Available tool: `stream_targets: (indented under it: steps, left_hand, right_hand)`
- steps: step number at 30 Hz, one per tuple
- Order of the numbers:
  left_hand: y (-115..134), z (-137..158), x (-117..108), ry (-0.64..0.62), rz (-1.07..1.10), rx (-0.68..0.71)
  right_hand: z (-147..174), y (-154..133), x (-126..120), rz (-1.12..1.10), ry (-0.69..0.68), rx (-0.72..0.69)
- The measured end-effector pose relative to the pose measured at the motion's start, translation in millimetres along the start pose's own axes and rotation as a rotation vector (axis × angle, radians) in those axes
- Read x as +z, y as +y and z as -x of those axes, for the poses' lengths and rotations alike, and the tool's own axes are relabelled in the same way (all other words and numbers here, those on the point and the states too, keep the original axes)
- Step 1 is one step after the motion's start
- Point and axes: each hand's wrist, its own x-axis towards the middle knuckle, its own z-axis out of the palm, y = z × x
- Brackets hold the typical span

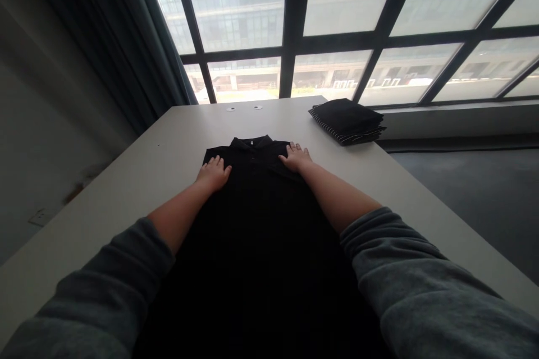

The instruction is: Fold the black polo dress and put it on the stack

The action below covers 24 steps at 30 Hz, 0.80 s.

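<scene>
Resting palm down with the left grip, wide and flattened, on one shoulder of a black shirt. Resting likewise with the right grip on the opposite shoulder — wide too, with thumb angled inward. Touching cloth with both, a little below the collar. Cannot tell the pressure on the fabric.

Reaching in from either side with bare forearms, and with grey sleeves pushed up around the elbows. Lying front up between and beneath the arms, in the case of the shirt, with collar toward the window and a pale label inside the neck. Running out of view at the near side, too dark there to make out folds or hem.

Spread on a pale tabletop, near its middle. See a stack of folded dark garments at the far right corner — striped along the edges. See also two round white discs near the far edge, and a dark curtain to the left.
</scene>
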Motion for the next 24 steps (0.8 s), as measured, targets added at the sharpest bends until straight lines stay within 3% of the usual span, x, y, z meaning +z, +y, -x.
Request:
stream_targets:
  steps: [4,9,14,18,21,24]
  left_hand:
    - [-17.6,-53.2,12.3,-0.072,0.05,-0.097]
    - [-34.5,-68.1,32.6,-0.039,0.086,-0.161]
    - [-40.1,-68.0,41.3,0.027,0.101,-0.21]
    - [-32.7,-60.6,34.0,0.123,0.104,-0.185]
    - [-21.9,-41.9,20.2,0.211,0.093,-0.139]
    - [-16.4,-6.7,9.8,0.216,0.086,-0.021]
  right_hand:
    - [-1.4,1.4,4.5,0.012,0.005,0.017]
    - [-0.2,4.1,2.2,0.011,0.002,0.018]
    - [-1.3,12.0,1.8,0.059,-0.004,-0.005]
    - [5.3,9.4,-2.1,0.092,0.07,-0.002]
    - [21.5,0.3,-11.5,0.142,0.182,-0.052]
    - [52.4,-4.1,-16.1,0.139,0.176,-0.164]
